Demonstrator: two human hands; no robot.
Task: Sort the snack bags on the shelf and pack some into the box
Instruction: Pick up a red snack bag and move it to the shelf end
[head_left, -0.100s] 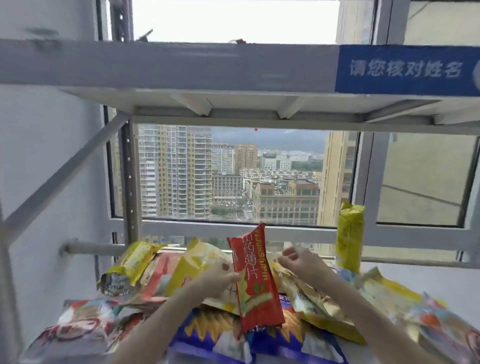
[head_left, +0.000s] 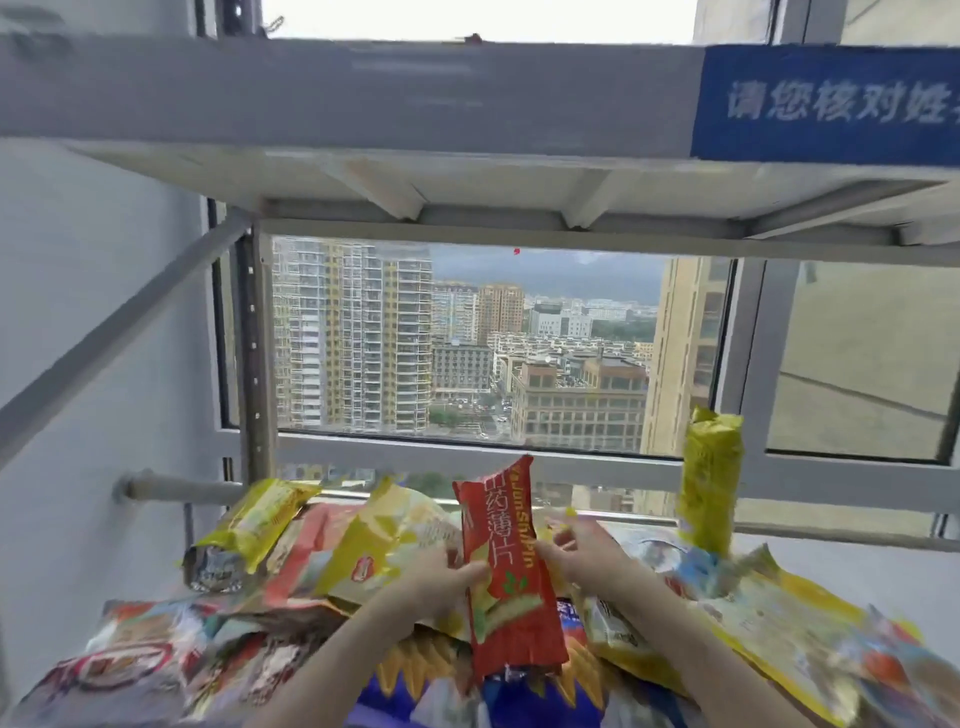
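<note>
A red snack bag (head_left: 506, 577) with yellow lettering stands upright above a heap of snack bags on the shelf. My left hand (head_left: 441, 582) grips its left edge, thumb on the front. My right hand (head_left: 584, 553) is at the bag's right edge, fingers curled against it. Under the hands lie yellow bags (head_left: 384, 540), a blue bag (head_left: 519, 696) and red-and-white bags (head_left: 130, 665). A tall yellow bag (head_left: 709, 483) stands upright at the back right. No box is in view.
The grey upper shelf (head_left: 363, 93) with a blue label (head_left: 831, 104) hangs close overhead. A diagonal brace (head_left: 119, 322) and a grey wall bound the left side. A window (head_left: 467, 343) is behind the shelf. Bare shelf surface (head_left: 857, 566) shows at the right.
My right hand has moved in from behind the red bag to its right edge. The left hand keeps its hold.
</note>
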